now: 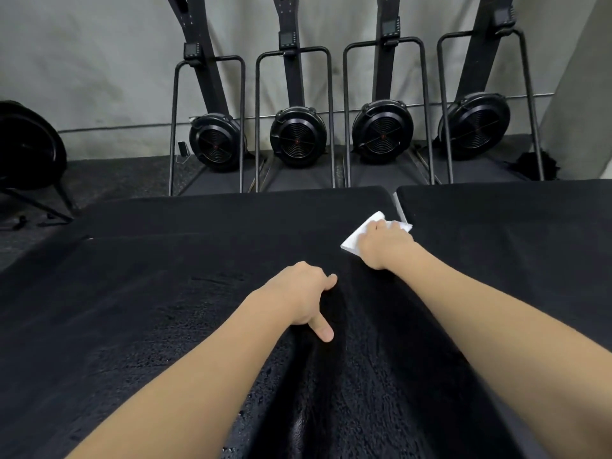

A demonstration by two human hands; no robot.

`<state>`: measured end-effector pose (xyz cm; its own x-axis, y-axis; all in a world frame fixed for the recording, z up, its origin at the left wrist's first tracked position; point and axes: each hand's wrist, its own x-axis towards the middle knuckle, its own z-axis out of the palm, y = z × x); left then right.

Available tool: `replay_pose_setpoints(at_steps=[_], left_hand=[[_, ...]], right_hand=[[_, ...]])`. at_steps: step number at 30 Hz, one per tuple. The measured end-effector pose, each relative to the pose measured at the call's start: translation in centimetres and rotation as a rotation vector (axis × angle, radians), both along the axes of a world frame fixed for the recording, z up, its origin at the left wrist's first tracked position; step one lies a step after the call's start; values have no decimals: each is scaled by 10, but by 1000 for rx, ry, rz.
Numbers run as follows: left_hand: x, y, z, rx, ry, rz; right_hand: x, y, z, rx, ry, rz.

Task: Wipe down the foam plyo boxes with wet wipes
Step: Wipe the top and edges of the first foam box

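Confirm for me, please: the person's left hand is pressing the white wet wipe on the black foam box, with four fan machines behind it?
Not quite: the head view shows the right hand pressing the white wet wipe on the black foam box; the left hand holds none. The four fan machines are right.

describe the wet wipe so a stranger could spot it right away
Start at the black foam plyo boxes filling the foreground. Near the far right corner of the closer box, the right hand presses on the wet wipe. It is the only bright white item on the black surface.

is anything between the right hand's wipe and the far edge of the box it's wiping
Nothing visible. The right hand presses the wipe on the black box top, and the surface beyond it lies bare to the far edge.
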<state>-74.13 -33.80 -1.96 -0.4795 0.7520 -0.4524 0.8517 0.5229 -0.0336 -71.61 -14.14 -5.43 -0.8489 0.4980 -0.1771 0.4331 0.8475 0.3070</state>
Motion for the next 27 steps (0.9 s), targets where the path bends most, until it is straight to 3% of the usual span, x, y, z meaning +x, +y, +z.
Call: replay_pose_setpoints(at_steps=[2, 7, 11, 18, 24, 27], left_hand=[[1, 3, 2, -5, 10, 0], [0, 8, 0, -11, -4, 34], [2, 9, 3, -65, 27, 8], [5, 12, 6, -77, 6, 44], [3, 15, 2, -75, 20, 62], [2, 15, 0, -66, 19, 77]], right_hand=[[-1, -9, -5, -25, 18, 42], [-11, -31, -15, -68, 113, 386], [-14, -7, -18, -211, 169, 171], [83, 90, -21, -159, 56, -111], [118, 48, -28, 23, 38, 291], [102, 53, -27, -94, 127, 231]])
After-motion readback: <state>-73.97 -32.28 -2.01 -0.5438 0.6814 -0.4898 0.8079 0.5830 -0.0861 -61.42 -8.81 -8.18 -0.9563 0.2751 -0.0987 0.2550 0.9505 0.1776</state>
